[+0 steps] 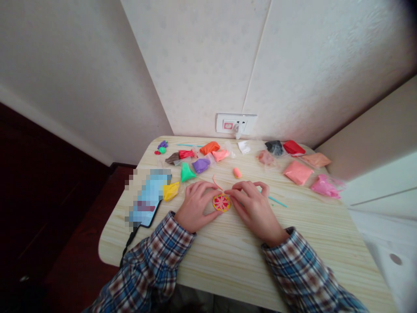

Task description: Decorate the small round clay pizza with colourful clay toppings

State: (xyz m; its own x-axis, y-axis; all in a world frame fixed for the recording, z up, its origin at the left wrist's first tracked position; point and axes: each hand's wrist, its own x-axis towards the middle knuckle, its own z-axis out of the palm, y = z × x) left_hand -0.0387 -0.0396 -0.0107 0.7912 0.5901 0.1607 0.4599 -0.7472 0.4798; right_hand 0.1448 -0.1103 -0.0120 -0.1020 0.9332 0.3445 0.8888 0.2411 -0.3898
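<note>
A small round clay disc, yellow-rimmed with a red and pink pattern like a fruit slice, lies on the table between my hands. My left hand steadies it, thumb at its lower edge and fingers at its upper left. Fingertips of my right hand are pinched together at the disc's upper right edge. A thin pink clay strip curves up from that spot, its lower end at those fingertips. Just beyond lies a short pink-orange clay roll. Partly under my right hand is a turquoise stick tool.
Bags of coloured clay, such as the yellow, green, purple and salmon ones, ring the back of the table. A phone lies left, a small clay grape bunch back left. Behind is a wall socket.
</note>
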